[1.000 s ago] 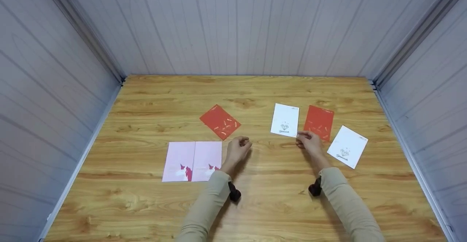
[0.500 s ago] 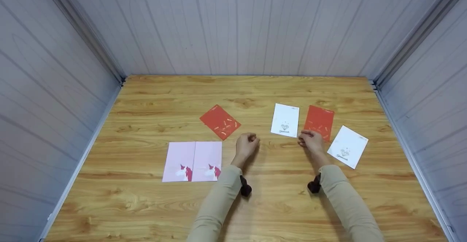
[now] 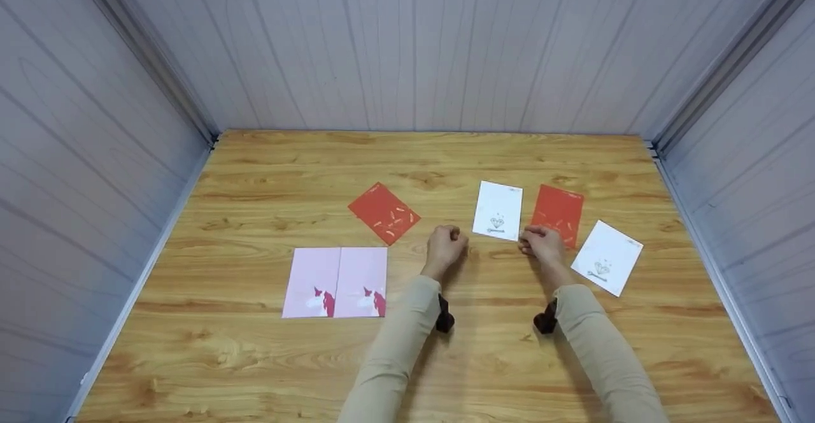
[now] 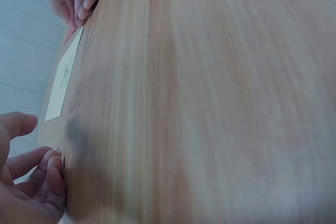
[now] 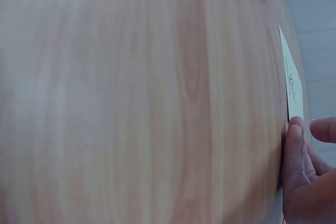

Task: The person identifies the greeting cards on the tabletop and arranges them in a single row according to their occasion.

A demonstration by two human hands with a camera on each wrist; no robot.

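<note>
Between my two hands and slightly beyond them, a white card (image 3: 496, 206) with a small diamond drawing lies flat on the wooden table. My left hand (image 3: 446, 247), its fingers loosely bent and holding nothing, hovers or rests near the card's left side. In the left wrist view the thumb of the left hand (image 4: 29, 177) stands apart from its fingers. My right hand (image 3: 542, 246) is at the card's lower right corner and covers the near end of a red card (image 3: 558, 206). From the right wrist, a fingertip appears at the edge of the white card (image 5: 292, 80), thumb apart.
Another white card (image 3: 608, 257) lies tilted to the right of my right hand. A second red card (image 3: 384, 213) lies at the left rear, above an open pink unicorn card (image 3: 312, 267). Pale panel walls (image 3: 407, 47) enclose the wooden table (image 3: 255, 372) on three sides.
My left hand has moved right and slightly forward, away from the pink card and toward the white card. The right hand has barely shifted. The cards lie where they were.
</note>
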